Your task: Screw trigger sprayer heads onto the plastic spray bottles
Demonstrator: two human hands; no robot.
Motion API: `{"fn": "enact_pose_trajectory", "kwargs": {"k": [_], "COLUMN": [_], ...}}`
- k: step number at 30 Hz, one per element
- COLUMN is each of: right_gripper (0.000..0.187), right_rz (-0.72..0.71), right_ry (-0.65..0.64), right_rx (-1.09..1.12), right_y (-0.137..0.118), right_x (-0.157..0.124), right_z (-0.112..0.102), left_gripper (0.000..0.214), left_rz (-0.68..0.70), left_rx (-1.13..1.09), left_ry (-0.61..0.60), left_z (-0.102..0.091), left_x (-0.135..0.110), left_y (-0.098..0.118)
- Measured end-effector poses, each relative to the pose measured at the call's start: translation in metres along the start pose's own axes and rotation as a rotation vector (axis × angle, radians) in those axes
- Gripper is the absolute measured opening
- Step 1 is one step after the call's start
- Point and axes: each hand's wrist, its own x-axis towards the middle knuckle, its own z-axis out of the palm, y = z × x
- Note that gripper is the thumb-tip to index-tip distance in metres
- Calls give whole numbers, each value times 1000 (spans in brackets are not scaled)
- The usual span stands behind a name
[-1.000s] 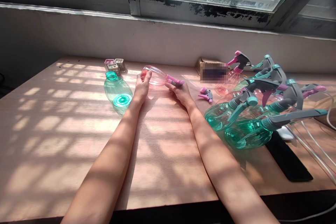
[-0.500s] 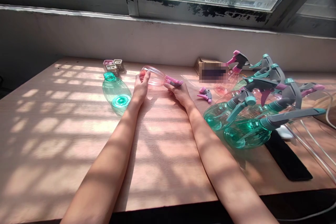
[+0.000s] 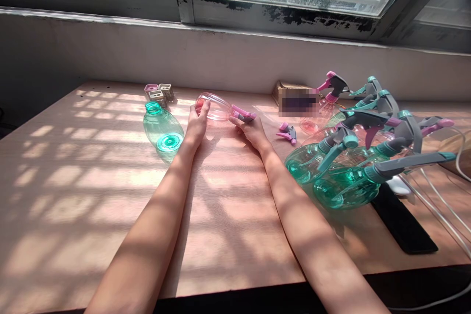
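Observation:
A clear pink spray bottle [image 3: 218, 107] lies sideways between my hands, its base to the left. My left hand [image 3: 197, 120] is closed around the base end. At the other end, my right hand [image 3: 252, 130] grips the pink and grey spray head [image 3: 243, 114], which sits at the bottle's neck. Fingers hide part of the neck, so how the head is seated cannot be made out. Left of my left hand, a green bottle [image 3: 162, 127] without a spray head rests on the table. A loose pink and grey spray head [image 3: 287, 133] lies right of my right hand.
Several green and pink spray bottles [image 3: 346, 184] crowd the right side of the wooden table [image 3: 91, 216]. A black phone [image 3: 408, 223] and white cables lie beside them. Small sharpener-like blocks [image 3: 157, 95] and a brown box [image 3: 285, 89] sit toward the wall.

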Motion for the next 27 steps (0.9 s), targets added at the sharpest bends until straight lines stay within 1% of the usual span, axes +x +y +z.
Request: {"fn": "enact_pose_trajectory", "kwargs": {"k": [9, 14, 23, 27], "right_gripper": [19, 22, 24, 21], "right_rz": [55, 69, 48, 35], "right_ry": [-32, -34, -7, -6], "right_rx": [49, 78, 106, 116], "right_y": [-1, -2, -1, 1], "right_x": [1, -1, -1, 1], "right_z": [0, 2, 2, 2], "left_gripper": [37, 35, 37, 38], "left_rz": [3, -4, -1, 0], "left_rx": [-38, -67, -51, -35], "left_ry": [6, 1, -15, -25], "left_z": [0, 1, 1, 1], "left_x": [2, 3, 1, 1], "left_y": [-3, -4, -2, -2]}}
